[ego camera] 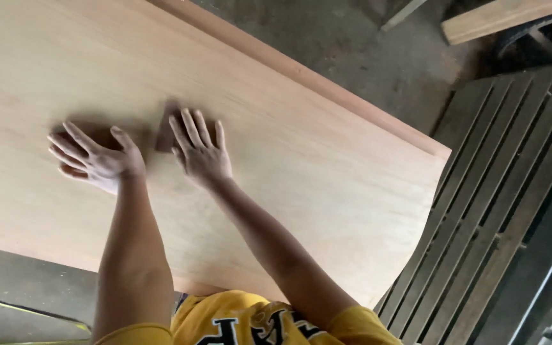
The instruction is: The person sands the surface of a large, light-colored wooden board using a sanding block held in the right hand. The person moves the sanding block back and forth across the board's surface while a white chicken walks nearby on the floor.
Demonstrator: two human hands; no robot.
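A large pale plywood sheet (327, 166) lies flat in front of me. Both my hands rest flat on it with fingers spread. My left hand (94, 161) presses down on a blurred reddish-brown piece, likely sanding paper (97, 132), that shows beyond its fingers. My right hand (200, 152) lies just to the right, on a brown corner (163, 133) of the same kind that sticks out at its left side. Whether it is one piece or two is hidden by the hands. My forearms reach in from the bottom, over a yellow shirt (237, 316).
A reddish wooden edge (327, 86) runs along the sheet's far side. At the right stands a dark slatted wooden frame (506, 191). A concrete floor (365, 45) lies beyond, with a pale plank (499, 19) at top right. Grey surface at bottom left.
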